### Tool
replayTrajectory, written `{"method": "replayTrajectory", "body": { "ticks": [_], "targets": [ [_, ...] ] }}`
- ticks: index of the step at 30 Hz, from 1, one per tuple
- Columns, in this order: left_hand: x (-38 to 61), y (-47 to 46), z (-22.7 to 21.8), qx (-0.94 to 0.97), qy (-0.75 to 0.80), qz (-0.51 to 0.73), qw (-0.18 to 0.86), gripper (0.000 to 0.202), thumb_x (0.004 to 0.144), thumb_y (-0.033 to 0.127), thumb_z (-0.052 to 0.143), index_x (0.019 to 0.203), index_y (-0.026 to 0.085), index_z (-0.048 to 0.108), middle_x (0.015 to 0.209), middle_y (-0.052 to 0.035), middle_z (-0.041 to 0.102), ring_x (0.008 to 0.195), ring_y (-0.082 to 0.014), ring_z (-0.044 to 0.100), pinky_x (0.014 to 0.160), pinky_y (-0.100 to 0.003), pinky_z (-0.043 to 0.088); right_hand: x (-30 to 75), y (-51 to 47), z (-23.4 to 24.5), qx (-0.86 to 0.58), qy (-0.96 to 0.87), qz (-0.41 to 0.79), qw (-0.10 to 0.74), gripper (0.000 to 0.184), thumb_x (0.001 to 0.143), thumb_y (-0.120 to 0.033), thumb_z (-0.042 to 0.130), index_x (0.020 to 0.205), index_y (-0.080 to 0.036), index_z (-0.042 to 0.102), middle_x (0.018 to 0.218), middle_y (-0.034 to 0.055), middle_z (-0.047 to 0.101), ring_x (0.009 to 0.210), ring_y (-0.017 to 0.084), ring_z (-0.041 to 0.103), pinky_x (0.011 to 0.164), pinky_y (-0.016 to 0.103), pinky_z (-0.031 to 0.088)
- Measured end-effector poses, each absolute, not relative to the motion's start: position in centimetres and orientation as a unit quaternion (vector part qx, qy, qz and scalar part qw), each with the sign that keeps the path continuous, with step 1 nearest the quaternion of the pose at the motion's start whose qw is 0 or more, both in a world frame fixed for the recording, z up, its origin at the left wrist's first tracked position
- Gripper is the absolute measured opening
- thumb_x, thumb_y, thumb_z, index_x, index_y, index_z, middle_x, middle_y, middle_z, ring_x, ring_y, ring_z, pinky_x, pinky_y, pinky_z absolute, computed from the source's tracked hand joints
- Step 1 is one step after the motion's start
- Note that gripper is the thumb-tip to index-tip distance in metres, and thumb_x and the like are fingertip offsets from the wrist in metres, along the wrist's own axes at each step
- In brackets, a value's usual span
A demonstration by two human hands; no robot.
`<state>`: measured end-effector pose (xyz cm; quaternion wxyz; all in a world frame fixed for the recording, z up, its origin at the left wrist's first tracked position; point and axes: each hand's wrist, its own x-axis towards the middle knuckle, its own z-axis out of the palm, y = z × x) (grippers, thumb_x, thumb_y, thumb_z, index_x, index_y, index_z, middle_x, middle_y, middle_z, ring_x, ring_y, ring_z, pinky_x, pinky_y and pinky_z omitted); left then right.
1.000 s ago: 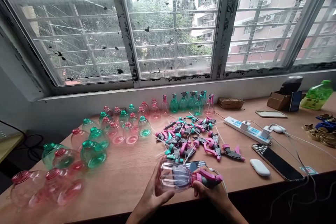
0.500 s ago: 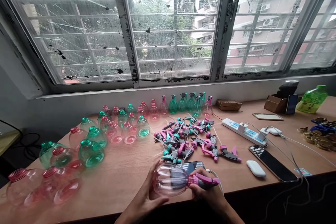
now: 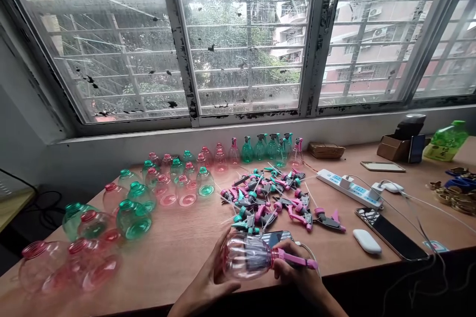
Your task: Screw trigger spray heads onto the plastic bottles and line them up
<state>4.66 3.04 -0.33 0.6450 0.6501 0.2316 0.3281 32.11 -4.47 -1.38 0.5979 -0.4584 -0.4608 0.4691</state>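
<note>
A clear pink spray bottle (image 3: 247, 256) lies sideways above the table's front edge, its neck toward the right. My left hand (image 3: 213, 270) is wrapped round the bottle's base end, thumb below it. At the neck, my right hand (image 3: 293, 267) grips the pink collar of a pink and grey trigger spray head (image 3: 297, 260), which sits on the bottle mouth. Just beyond the bottle spreads a pile of loose spray heads (image 3: 264, 198) in pink, teal and grey. Partly behind the bottle is a phone (image 3: 277, 237) with a white cable.
Several open pink and green bottles (image 3: 136, 220) stand on the left. Bottles with spray heads (image 3: 260, 147) line the window wall. A white power strip (image 3: 347, 188), a dark phone (image 3: 390, 233), a white earbud case (image 3: 367, 241) and loose cables lie on the right.
The spray head has turned about the bottle's axis, its trigger now facing more toward me. Both hands keep their hold on the bottle and head. The view has shifted slightly.
</note>
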Motion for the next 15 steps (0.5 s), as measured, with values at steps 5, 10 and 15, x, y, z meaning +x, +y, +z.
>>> {"method": "replayTrajectory", "body": {
  "ticks": [5, 10, 15],
  "targets": [
    [4.3, 3.1, -0.8, 0.644, 0.241, 0.327, 0.648, 0.124, 0.082, 0.042, 0.092, 0.173, 0.045, 0.009, 0.185, -0.0075, 0.024, 0.168, -0.0417, 0.026, 0.136, -0.064, 0.018, 32.0, -4.0, -1.9, -0.453, -0.458, 0.471, 0.603, 0.042, 0.082, -0.060, 0.087, 0.088, -0.023, 0.068, 0.061, -0.0017, 0.073, 0.047, 0.016, 0.063, 0.044, 0.023, 0.048],
    [4.3, 3.2, -0.9, 0.633, 0.244, 0.321, 0.661, 0.111, 0.085, 0.057, 0.086, 0.174, 0.033, 0.023, 0.177, -0.0155, 0.041, 0.165, -0.0434, 0.035, 0.134, -0.062, 0.028, 31.3, -3.9, -2.4, -0.449, -0.462, 0.482, 0.594, 0.043, 0.081, -0.058, 0.089, 0.087, -0.023, 0.065, 0.064, -0.0027, 0.072, 0.043, 0.013, 0.062, 0.039, 0.020, 0.041],
    [4.5, 3.1, -0.8, 0.639, 0.256, 0.321, 0.651, 0.118, 0.085, 0.042, 0.091, 0.174, 0.041, 0.013, 0.178, -0.0146, 0.037, 0.161, -0.0427, 0.042, 0.130, -0.061, 0.036, 31.5, -3.9, -2.8, -0.451, -0.471, 0.488, 0.580, 0.040, 0.080, -0.053, 0.090, 0.085, -0.021, 0.066, 0.065, -0.0022, 0.073, 0.039, 0.011, 0.059, 0.035, 0.017, 0.035]
  ]
}}
